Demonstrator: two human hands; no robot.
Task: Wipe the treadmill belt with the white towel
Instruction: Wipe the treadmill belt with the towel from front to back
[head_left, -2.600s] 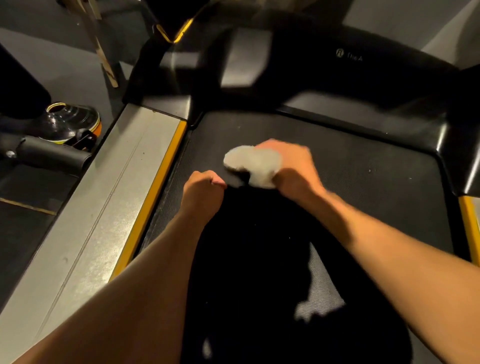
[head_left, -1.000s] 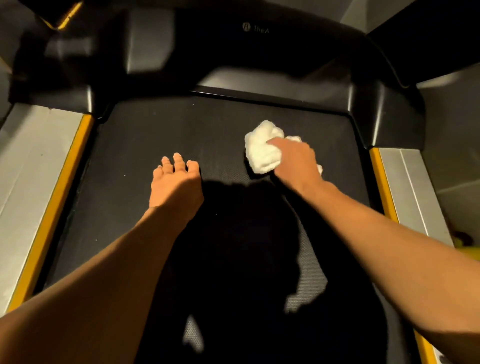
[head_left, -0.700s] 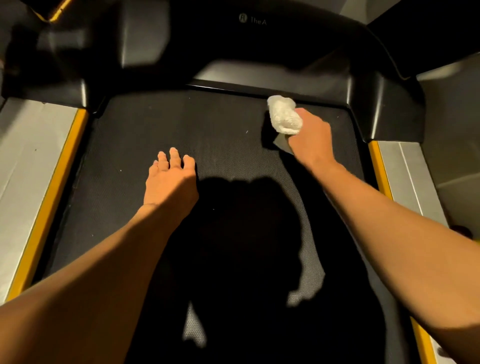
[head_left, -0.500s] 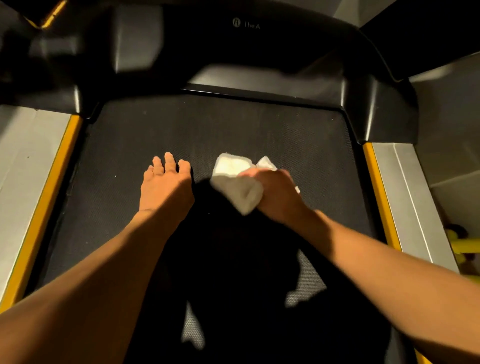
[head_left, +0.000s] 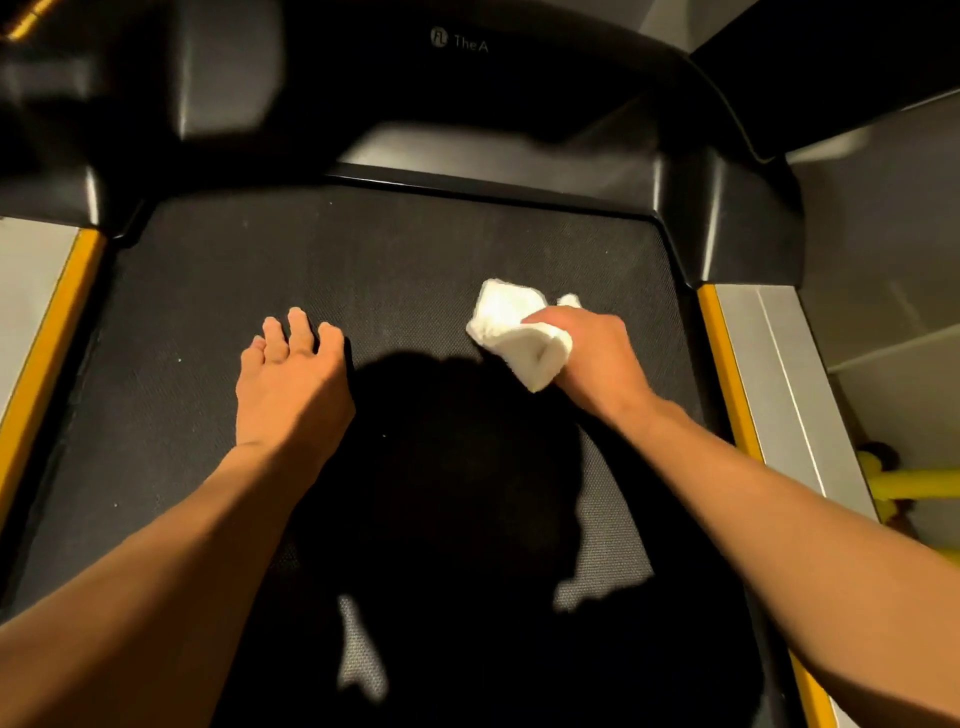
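The black treadmill belt (head_left: 218, 291) fills the middle of the head view. A crumpled white towel (head_left: 511, 325) lies on the belt's right half, and my right hand (head_left: 597, 358) grips it from the right, pressing it onto the belt. My left hand (head_left: 291, 379) rests flat on the belt's left half, fingers straight and pointing away from me, holding nothing. My own shadow darkens the belt between and below the hands.
The black motor hood (head_left: 467, 104) rises at the belt's far end. Grey side rails with yellow stripes run along the left (head_left: 31, 291) and right (head_left: 769, 374). A yellow object (head_left: 914, 486) lies on the floor beyond the right rail.
My right hand has swept the towel from the belt's middle back out to the right and slightly away. My left hand stays flat in place.
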